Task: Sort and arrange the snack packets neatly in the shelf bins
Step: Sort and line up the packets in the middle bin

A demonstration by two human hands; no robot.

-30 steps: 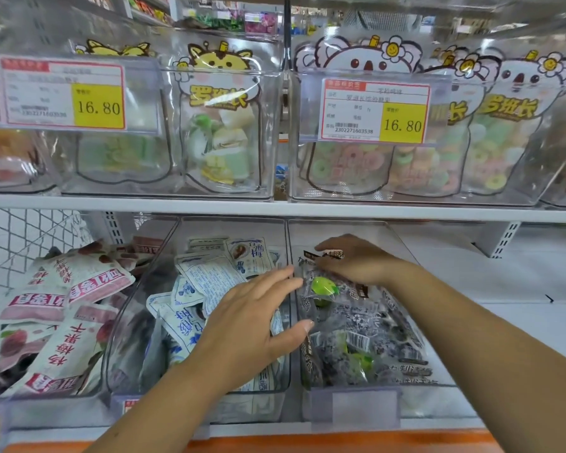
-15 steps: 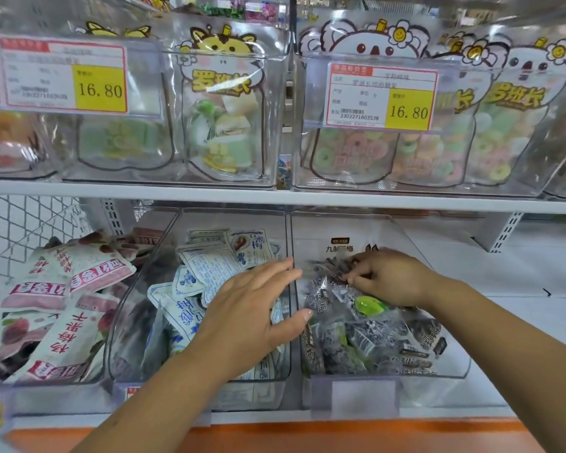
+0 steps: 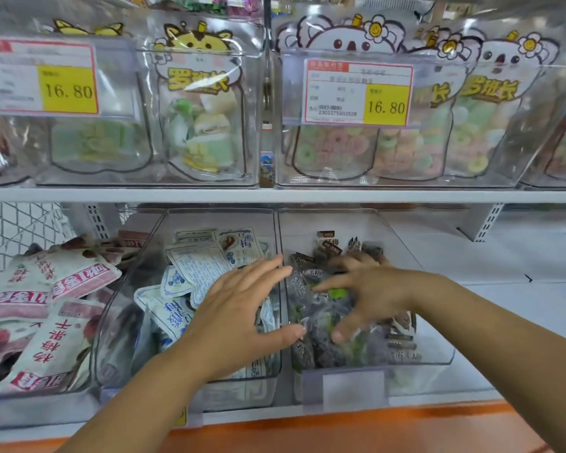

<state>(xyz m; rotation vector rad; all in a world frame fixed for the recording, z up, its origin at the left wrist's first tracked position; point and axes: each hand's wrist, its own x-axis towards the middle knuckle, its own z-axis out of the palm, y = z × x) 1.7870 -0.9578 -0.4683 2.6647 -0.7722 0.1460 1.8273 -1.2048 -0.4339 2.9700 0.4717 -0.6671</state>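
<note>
- The right grip (image 3: 366, 295) is spread. Its fingers are splayed and arched over the dark plum packets (image 3: 321, 351), with the thumb low toward the front and the index finger pointing left at the divider. Blur hides the fingertips, and no packet is plainly pinched.
- The dark plum packets lie directly under and around that palm, heaped in the right clear bin (image 3: 435, 325). A few stand on end just behind the fingers, toward the back wall. The heap runs front to back, along the bin's long axis.
- The left grip (image 3: 242, 312) is flat, fingers straight and close together. It rests on the white-and-blue packets (image 3: 196, 269) in the middle bin (image 3: 125, 315), and its thumb reaches to the wall between the two bins. I cannot tell whether the thumb touches that wall.
- The right grip is the nearer one and is already on the heap. I judge the next move to be a gather or a press along the front-to-back line, standing the packets up against the back.
- Further out, pink-and-white packets (image 3: 62, 282) fill the far-left bin, and bare shelf (image 3: 520, 299) lies to the right.
</note>
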